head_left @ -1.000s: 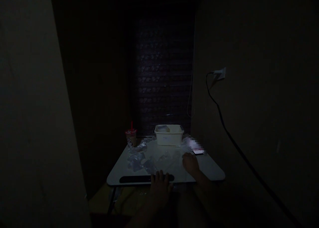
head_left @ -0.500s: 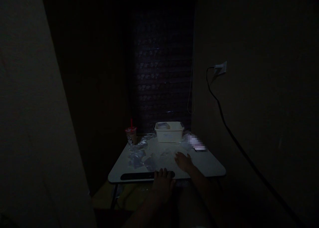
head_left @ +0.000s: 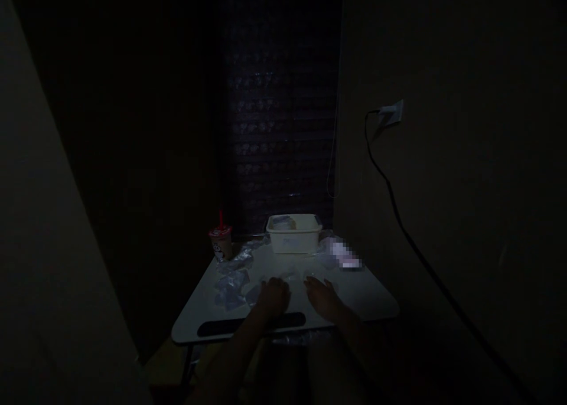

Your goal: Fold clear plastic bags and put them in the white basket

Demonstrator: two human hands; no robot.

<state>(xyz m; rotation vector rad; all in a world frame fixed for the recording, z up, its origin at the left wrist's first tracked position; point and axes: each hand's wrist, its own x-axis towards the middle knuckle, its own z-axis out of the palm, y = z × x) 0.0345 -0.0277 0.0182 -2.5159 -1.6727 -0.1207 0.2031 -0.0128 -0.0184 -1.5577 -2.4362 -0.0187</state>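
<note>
In the dim head view, my left hand (head_left: 273, 299) rests over the table (head_left: 367, 299) with its fingers bent downward; darkness hides whether they pinch anything. A clear plastic bag (head_left: 253, 294) lies right beside it. My right hand (head_left: 324, 299) is a little to the right, palm down, fingers apart, nothing visible in it. Just beyond the two hands is a thin, transparent piece of plastic (head_left: 290, 273), hard to make out. More crumpled clear bags (head_left: 231, 288) are spread on the left part of the table.
A white plastic tub (head_left: 296, 242) with something pale inside stands at the back. Left of it is a drink cup (head_left: 221, 244) with a red straw. A blurred pinkish item (head_left: 344, 255) lies back right. Along the front edge runs a dark slot (head_left: 221, 327). A black cable (head_left: 407, 239) hangs along the right wall.
My left hand has moved forward from the table's front edge to beside the bags. The right hand stays about where it was. The view has shifted slightly.
</note>
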